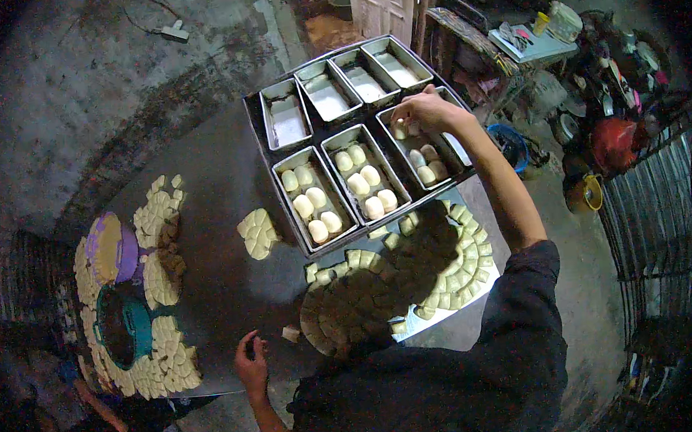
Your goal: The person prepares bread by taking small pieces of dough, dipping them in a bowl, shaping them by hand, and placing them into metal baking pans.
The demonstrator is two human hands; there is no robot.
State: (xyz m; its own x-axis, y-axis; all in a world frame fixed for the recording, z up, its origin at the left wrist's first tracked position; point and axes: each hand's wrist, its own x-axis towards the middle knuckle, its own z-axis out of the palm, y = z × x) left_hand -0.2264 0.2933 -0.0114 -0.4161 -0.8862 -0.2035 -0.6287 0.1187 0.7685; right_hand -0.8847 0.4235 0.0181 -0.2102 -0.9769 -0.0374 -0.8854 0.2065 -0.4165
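My right hand [428,113] reaches into the rightmost near loaf tin [457,158], its fingers bent down around a pale dough ball [401,129]. More dough balls [428,166] sit at the near end of that tin. To its left, two loaf tins hold dough balls in pairs, a middle tin [334,177] and a left tin [285,212]. Low over the table [223,287], my left hand [252,367] is empty, with thumb and fingers curled but apart. A small cut dough piece [291,333] lies just right of it.
Several bare tins [285,118] fill the far row of the dark tray [255,122]. Cut dough pieces [343,295] spread in front of me, partly shadowed. At left, a purple tub [128,249] and a teal tub [139,324] stand among more dough. Another person's arm [100,405] shows lower left.
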